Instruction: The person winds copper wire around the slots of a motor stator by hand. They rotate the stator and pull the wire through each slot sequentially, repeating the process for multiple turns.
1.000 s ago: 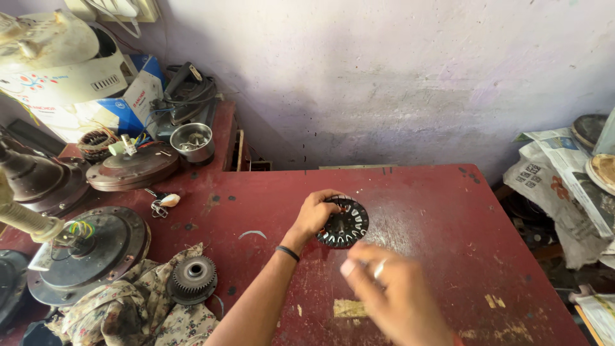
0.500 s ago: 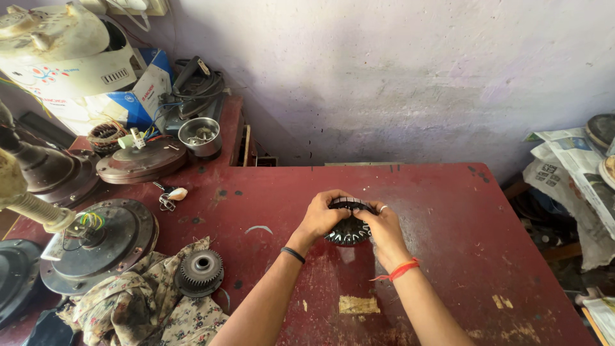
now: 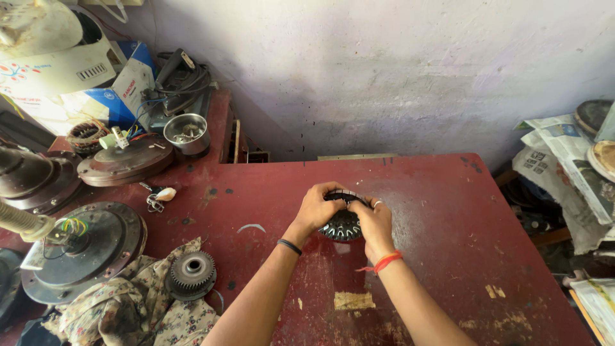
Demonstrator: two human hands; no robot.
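A round black slotted metal core (image 3: 342, 224), like a fan motor stator, rests on the red table (image 3: 448, 218) near its middle. My left hand (image 3: 316, 208) grips its left and top edge; a black band circles that wrist. My right hand (image 3: 373, 224) holds its right side, with a ring on one finger and a red thread on the wrist. Both hands cover much of the core's rim.
A second toothed core (image 3: 191, 273) lies on a flowered cloth (image 3: 128, 311) at the front left. Fan motor housings (image 3: 80, 247) with wires, a steel bowl (image 3: 186, 132), boxes and a small clip (image 3: 158, 197) crowd the left. Newspapers (image 3: 564, 160) are piled at the right.
My right hand came in from the front and closed on the core's right side. The core went from tilted up in my left hand down to the table.
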